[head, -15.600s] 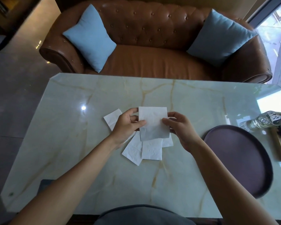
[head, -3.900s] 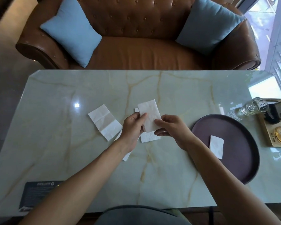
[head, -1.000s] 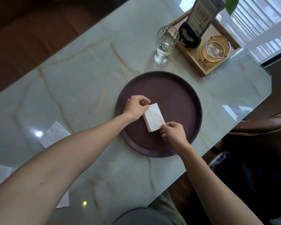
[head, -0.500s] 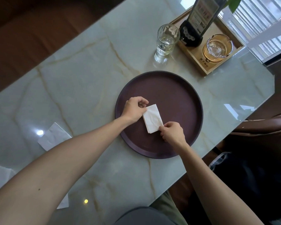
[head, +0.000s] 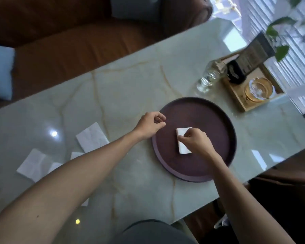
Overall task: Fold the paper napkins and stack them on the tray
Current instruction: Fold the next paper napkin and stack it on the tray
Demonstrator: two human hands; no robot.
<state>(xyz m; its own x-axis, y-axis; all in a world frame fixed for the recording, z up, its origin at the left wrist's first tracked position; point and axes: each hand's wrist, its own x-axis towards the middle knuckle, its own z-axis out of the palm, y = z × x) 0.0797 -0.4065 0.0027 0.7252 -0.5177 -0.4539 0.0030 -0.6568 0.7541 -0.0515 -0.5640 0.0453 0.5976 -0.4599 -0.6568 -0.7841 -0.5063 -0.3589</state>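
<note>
The right hand (head: 195, 141) presses on the folded napkin (head: 183, 144) in the tray (head: 218, 120), its grip closed on it. Just left of the tray, the left hand (head: 150, 125) hovers, fingers loosely curled, holding nothing.

Pale marble surface (head: 130, 88); bearing a round dark tray (head: 209, 111), loose napkins (head: 92, 138), a glass (head: 210, 76), a wooden box (head: 250, 95).

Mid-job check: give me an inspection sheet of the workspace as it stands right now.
Surface: marble table, glossy, light glare.
Job's things: folded napkin lies on the round tray; loose napkins lie left of the tray, partly hidden by the left forearm.
Clutter: glass; wooden holder with sign and ashtray.
Grippers: right hand rests on the napkin; left hand empty, fingers curled, at the tray's rim.
Cables: nothing seen.
Surroundings: brown sofa, blue cushion, window blinds, plant.
</note>
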